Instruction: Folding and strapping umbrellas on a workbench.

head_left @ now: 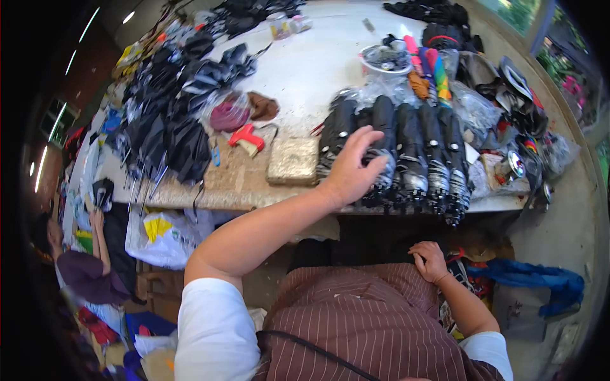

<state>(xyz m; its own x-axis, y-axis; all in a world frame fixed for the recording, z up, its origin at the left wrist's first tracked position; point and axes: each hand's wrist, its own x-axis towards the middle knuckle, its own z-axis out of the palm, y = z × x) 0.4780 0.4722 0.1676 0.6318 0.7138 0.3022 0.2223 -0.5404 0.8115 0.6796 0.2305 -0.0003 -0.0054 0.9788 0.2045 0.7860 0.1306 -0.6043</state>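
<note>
Left hand (359,166) in, thumb and fingers parted, nothing clasped, over folded black umbrellas (410,146) at the near right of the table (318,63); light pressure should keep them aligned! Right hand (429,259), nearer, loosely bent, visibly empty.

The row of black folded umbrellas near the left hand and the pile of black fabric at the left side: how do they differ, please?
The row of black folded umbrellas is tightly rolled; the pile of black fabric is loose and crumpled. The umbrellas lie side by side, while the fabric overlaps in disorder. The left hand is over the row, but away from the pile. Both are mostly black and lie on the table.
</note>
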